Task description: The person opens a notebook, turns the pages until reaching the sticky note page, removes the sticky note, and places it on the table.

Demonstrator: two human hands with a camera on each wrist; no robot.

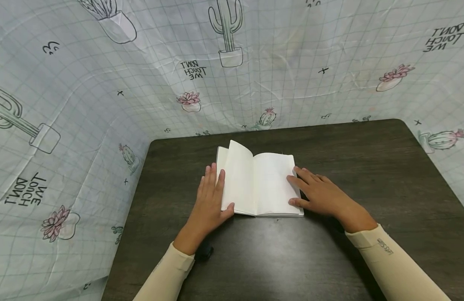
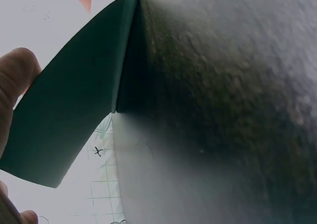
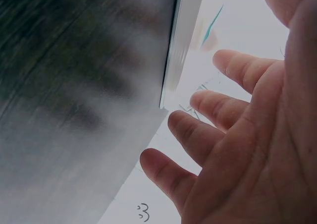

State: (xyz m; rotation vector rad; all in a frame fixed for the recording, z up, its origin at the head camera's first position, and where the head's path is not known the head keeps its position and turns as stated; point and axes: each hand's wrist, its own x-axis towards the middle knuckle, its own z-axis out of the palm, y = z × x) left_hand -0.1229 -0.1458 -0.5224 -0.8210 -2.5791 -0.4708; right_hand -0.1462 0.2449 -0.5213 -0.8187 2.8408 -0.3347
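Observation:
An open notebook (image 1: 275,184) with blank white pages lies on the dark table. Its left leaf (image 1: 239,179) bows upward, and a second edge shows behind it at the upper left. Along the left side my left hand (image 1: 209,200) lies with straight fingers, the thumb near the lower corner. In the left wrist view a dark green sheet (image 2: 74,85) of the book stands raised from the table, the thumb (image 2: 20,70) at its edge. My right hand (image 1: 322,194) is at the right edge, its fingers straight and spread, fingertips over the page margin.
The dark wood table (image 1: 367,167) extends around the notebook. A white grid-patterned cloth (image 1: 292,62) with cactus drawings hangs behind it and along both sides. A small black object (image 1: 204,251) sits under the left wrist.

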